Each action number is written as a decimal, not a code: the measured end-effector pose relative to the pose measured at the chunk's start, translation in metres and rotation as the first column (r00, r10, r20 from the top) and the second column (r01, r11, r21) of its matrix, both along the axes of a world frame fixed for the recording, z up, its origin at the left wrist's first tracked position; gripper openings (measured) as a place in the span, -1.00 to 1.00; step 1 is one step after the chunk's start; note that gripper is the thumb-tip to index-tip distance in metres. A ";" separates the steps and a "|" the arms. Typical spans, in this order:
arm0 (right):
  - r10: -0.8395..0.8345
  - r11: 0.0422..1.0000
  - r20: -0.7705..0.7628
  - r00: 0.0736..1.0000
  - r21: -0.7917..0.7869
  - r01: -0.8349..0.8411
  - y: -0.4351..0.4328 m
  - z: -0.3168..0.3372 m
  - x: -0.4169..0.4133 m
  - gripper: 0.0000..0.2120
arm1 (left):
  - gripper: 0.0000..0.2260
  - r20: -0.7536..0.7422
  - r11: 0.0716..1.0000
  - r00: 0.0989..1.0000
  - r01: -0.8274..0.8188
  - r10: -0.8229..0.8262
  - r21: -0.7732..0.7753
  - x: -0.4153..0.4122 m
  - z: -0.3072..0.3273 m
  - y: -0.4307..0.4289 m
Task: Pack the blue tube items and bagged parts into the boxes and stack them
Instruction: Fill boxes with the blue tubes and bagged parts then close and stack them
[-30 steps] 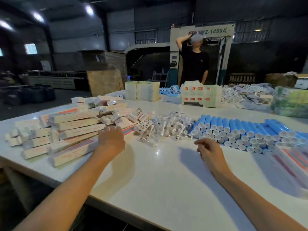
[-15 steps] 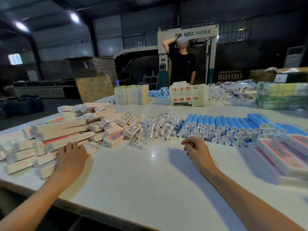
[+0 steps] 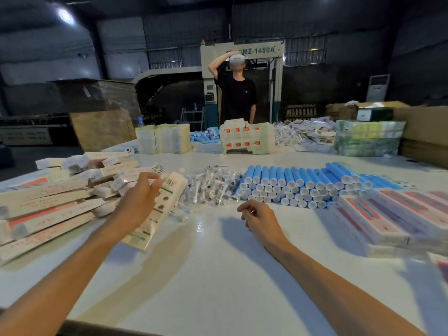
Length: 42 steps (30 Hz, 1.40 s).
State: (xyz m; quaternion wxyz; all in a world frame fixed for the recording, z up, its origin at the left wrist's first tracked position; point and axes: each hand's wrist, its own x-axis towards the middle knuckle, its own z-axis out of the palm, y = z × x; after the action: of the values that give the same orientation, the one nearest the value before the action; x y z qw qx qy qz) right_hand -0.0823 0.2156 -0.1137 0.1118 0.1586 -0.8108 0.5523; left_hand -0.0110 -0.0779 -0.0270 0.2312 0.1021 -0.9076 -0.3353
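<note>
My left hand (image 3: 139,202) holds a long flat white box (image 3: 158,209) lifted above the table, tilted, with its printed side up. It came from the heap of white and red boxes (image 3: 48,202) at the left. Small bagged parts (image 3: 209,186) lie in a loose pile at the middle. Blue tubes with white caps (image 3: 295,184) are stacked in rows to the right of them. My right hand (image 3: 259,219) rests on the white table (image 3: 218,275) with fingers loosely curled, holding nothing, just in front of the bags and tubes.
Flat pink-and-white cartons (image 3: 397,214) lie stacked at the right. Across the table stand bundled sheet stacks (image 3: 162,138), a block of packed boxes (image 3: 247,139), more blue tubes (image 3: 204,137) and green bundles (image 3: 368,138). A person in black (image 3: 238,93) stands behind it.
My left hand left the heap of boxes and rose to the right with one flat box in its grip. My right hand stayed on the table. The camera tilted up a little.
</note>
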 end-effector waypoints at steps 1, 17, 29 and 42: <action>-0.003 1.000 -0.003 1.000 -0.001 0.003 0.000 0.000 0.001 -0.74 | -0.72 -0.045 0.989 0.997 0.069 -0.064 0.130 -0.010 0.005 0.014; -0.564 0.435 -0.354 0.746 0.641 0.632 0.117 0.113 -0.080 -0.68 | -0.75 -0.140 0.587 0.950 0.283 -0.278 0.759 -0.049 -0.058 0.116; -0.633 0.095 -0.379 0.675 0.827 0.553 0.157 0.096 -0.112 -0.69 | -0.77 -0.353 0.303 0.772 0.561 -0.529 0.771 -0.049 -0.057 0.124; -0.511 0.631 -0.306 0.803 0.500 0.592 0.101 0.134 -0.078 -0.94 | -0.66 -0.330 0.406 0.770 0.587 -0.546 0.700 -0.045 -0.047 0.116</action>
State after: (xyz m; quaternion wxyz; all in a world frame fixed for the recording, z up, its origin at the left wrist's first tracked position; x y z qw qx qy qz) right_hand -0.1607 0.3163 0.0205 0.2772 -0.0343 -0.9373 0.2085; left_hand -0.0557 0.0381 -0.0737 0.0585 -0.1305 -0.6461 -0.7497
